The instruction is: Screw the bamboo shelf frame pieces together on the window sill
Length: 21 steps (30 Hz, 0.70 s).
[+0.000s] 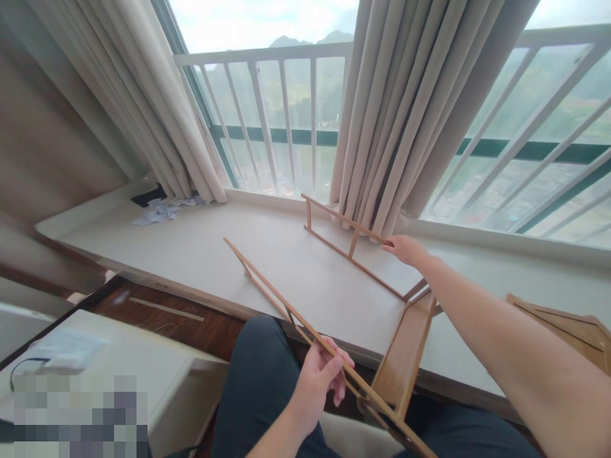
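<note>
Two beige curtains (410,108) frame a white window ledge (267,254) under railings (286,95).

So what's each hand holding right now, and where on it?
Both hold the wooden rack. Left hand grips its near top rail partway along; right hand rests on the far side frame's top rail.

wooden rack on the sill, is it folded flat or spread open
Spread open. The wooden rack has its two side frames splayed apart, the left hand gripping the near frame and the right hand on the far one, over the window sill.
</note>
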Motion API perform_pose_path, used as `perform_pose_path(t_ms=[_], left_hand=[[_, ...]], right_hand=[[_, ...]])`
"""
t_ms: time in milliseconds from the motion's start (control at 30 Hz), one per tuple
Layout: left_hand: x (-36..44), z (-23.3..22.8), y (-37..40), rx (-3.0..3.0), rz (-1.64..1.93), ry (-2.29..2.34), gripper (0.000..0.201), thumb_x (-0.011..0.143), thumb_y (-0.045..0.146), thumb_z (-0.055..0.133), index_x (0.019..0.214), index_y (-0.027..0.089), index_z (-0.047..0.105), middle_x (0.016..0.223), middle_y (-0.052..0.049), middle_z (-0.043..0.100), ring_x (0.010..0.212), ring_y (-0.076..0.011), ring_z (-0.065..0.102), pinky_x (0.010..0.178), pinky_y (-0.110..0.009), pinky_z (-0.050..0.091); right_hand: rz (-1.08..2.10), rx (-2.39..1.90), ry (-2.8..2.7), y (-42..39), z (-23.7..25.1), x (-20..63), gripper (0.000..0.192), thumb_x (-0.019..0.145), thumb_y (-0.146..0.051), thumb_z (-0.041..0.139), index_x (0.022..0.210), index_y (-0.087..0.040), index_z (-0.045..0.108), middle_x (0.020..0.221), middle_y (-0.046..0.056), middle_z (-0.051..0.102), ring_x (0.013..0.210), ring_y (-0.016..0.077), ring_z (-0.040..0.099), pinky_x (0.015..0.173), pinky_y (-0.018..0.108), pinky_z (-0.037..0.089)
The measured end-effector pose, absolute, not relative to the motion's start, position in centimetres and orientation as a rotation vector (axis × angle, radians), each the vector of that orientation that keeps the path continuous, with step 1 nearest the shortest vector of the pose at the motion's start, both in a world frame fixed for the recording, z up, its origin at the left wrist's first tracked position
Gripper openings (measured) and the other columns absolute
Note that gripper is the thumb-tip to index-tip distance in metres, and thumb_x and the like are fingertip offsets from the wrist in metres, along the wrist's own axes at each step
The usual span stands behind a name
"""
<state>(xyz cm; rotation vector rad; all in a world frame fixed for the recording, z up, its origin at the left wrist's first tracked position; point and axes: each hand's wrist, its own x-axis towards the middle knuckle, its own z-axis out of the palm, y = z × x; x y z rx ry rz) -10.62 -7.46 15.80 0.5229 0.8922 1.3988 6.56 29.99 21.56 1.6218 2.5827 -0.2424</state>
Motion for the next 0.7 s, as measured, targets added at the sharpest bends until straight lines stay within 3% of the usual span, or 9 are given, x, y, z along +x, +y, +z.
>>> perform_pose_path(t_ms=[367, 467, 567, 700], left_hand=[[-9.7, 16.5, -4.0, 0.381, 1.504, 0.890, 0.041, 0.084, 0.037, 0.074, 0.099, 0.020, 0.039, 0.085, -0.006, 0.071, 0.057, -0.0148, 0.067, 0.049, -0.023, 0.053], [-9.3, 16.7, -3.0, 0.355, 1.513, 0.919, 0.042, 0.083, 0.038, 0.074, 0.099, 0.020, 0.040, 0.085, -0.006, 0.070, 0.059, -0.0157, 0.068, 0.052, -0.025, 0.055], [-8.6, 16.9, -2.0, 0.331, 1.520, 0.949, 0.043, 0.083, 0.040, 0.074, 0.101, 0.019, 0.041, 0.085, -0.005, 0.069, 0.061, -0.0154, 0.068, 0.056, -0.027, 0.057], [-7.2, 17.3, -1.1, 0.305, 1.541, 0.947, 0.045, 0.082, 0.039, 0.075, 0.103, 0.020, 0.040, 0.087, -0.004, 0.069, 0.064, -0.0150, 0.069, 0.062, -0.029, 0.059]], right_hand=[[-0.083, 1.929, 2.773, 30.2, 23.8, 6.8, 0.043, 0.092, -0.056, 0.051, 0.112, -0.024, 0.070, 0.101, 0.009, 0.073, 0.091, 0.0268, 0.064, 0.076, 0.034, 0.042], [-0.096, 2.049, 2.873, 28.6, 25.1, 8.8, 0.040, 0.091, -0.055, 0.052, 0.105, -0.023, 0.072, 0.101, 0.007, 0.073, 0.090, 0.0264, 0.063, 0.076, 0.033, 0.041], [-0.194, 2.227, 2.887, 25.6, 25.9, 11.7, 0.037, 0.088, -0.054, 0.054, 0.098, -0.023, 0.073, 0.091, 0.006, 0.073, 0.082, 0.0249, 0.063, 0.073, 0.033, 0.042], [-0.591, 2.379, 2.778, 19.8, 25.1, 16.0, 0.043, 0.085, -0.060, 0.053, 0.093, -0.023, 0.074, 0.073, 0.004, 0.071, 0.067, 0.0222, 0.062, 0.065, 0.032, 0.044]])
